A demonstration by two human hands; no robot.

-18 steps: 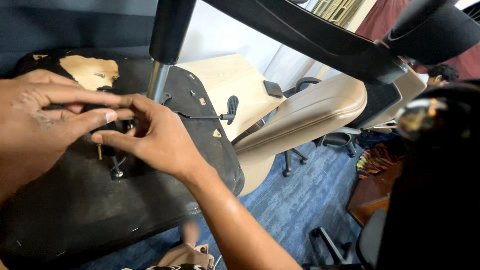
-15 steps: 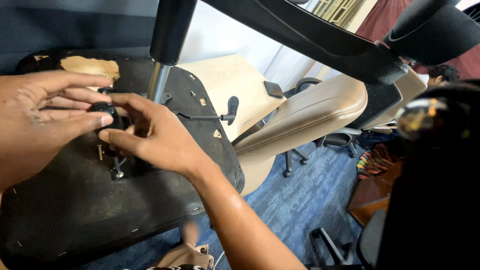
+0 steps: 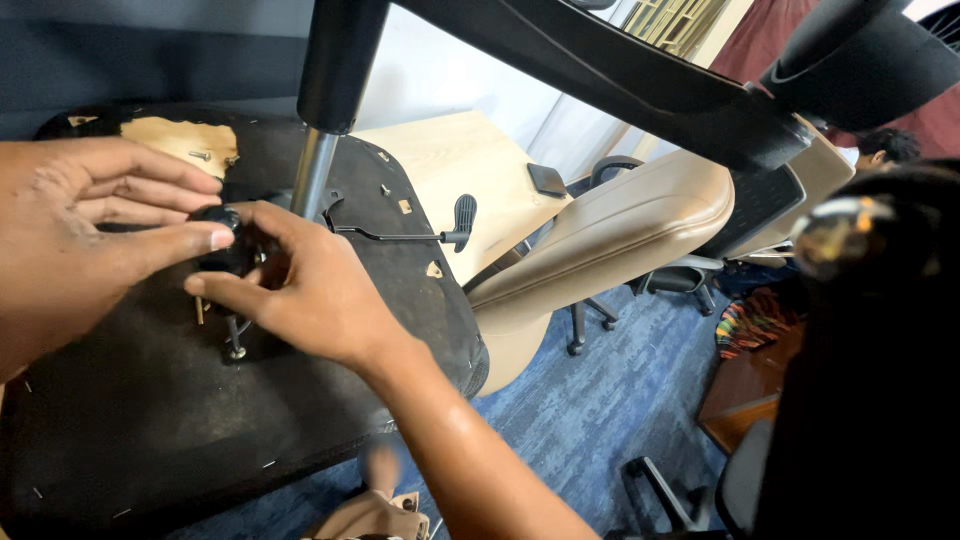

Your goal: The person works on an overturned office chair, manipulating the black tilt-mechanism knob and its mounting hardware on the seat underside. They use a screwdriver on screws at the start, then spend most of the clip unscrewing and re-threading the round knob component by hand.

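Note:
An office chair lies upside down, and its black seat underside (image 3: 150, 420) faces me. A chrome gas cylinder (image 3: 312, 170) rises from it into the black star base (image 3: 620, 80) overhead. My left hand (image 3: 70, 250) and my right hand (image 3: 300, 290) meet at a small black round knob (image 3: 222, 248) on the mechanism beside the cylinder. Fingers of both hands pinch the knob. Below it a short metal bolt (image 3: 236, 345) sticks up from the seat. A black adjustment lever (image 3: 455, 222) juts out to the right.
Torn fabric bares pale wood (image 3: 185, 140) at the seat's far left. A beige chair (image 3: 610, 240) lies on blue carpet (image 3: 600, 400) beside a light wooden table (image 3: 460, 160). A dark blurred object (image 3: 870, 350) fills the right foreground. Another person (image 3: 885, 148) is far right.
Both hands have shifted slightly on the knob, the left fingers spreading wider; the view has moved little.

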